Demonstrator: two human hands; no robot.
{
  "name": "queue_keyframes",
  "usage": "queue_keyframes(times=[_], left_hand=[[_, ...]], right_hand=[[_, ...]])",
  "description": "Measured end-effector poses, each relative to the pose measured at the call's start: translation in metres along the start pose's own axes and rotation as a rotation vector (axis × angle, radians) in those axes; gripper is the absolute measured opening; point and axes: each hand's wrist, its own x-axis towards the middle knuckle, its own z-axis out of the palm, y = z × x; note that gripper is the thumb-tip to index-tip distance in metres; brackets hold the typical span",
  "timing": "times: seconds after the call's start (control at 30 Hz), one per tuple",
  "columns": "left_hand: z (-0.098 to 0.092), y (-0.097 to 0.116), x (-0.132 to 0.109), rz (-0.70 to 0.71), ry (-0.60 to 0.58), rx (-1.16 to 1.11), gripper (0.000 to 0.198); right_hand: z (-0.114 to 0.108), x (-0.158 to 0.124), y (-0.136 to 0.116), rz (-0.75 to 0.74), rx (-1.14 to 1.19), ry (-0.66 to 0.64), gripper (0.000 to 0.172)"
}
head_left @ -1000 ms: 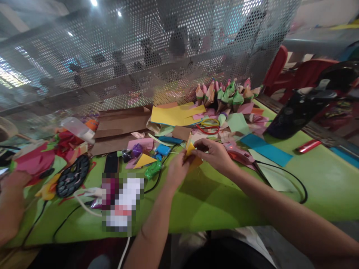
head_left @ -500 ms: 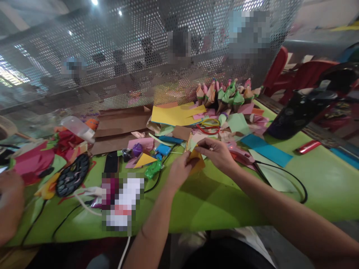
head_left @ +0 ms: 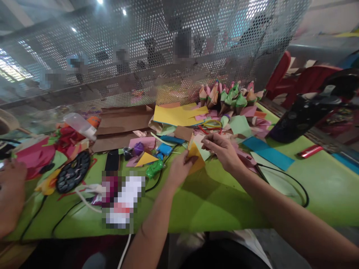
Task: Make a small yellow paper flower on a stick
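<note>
In the middle of the table my left hand (head_left: 181, 166) pinches a folded piece of yellow-orange paper (head_left: 197, 157). My right hand (head_left: 221, 149) is just right of that paper and apart from it, its fingertips pressed together; whether anything tiny is between them I cannot make out. Partly hidden behind the right hand lies a pink glue gun (head_left: 248, 158) with a black cord. Scraps around the hands include a brown paper piece (head_left: 183, 132) and a pale green sheet (head_left: 240, 126).
Paper ice-cream cones (head_left: 231, 97) stand in a cluster at the back by a perforated metal screen (head_left: 112, 74). A dark tumbler (head_left: 300, 116) and a red lighter-like object (head_left: 310, 152) are at right. Another person's hand (head_left: 12, 194) rests at far left beside a black coiled pad (head_left: 73, 172).
My right hand has let go of the yellow-orange paper and drawn slightly up and right. My left hand keeps its hold. The view has shifted a little.
</note>
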Motion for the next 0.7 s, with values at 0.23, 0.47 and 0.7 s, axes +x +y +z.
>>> queue_keyframes(times=[0.23,0.47,0.7], left_hand=[[-0.007,0.007,0.003,0.034,0.079,-0.161,0.032],[-0.015,0.008,0.006,0.111,0.299,-0.143,0.042],[-0.006,0.002,0.002,-0.253,-0.023,-0.435,0.060]], right_hand=[[0.006,-0.001,0.014,0.083,-0.076,-0.235,0.028],[-0.001,0.000,0.010,-0.195,-0.198,0.058,0.009],[0.000,-0.002,0.009,-0.364,-0.266,0.105,0.010]])
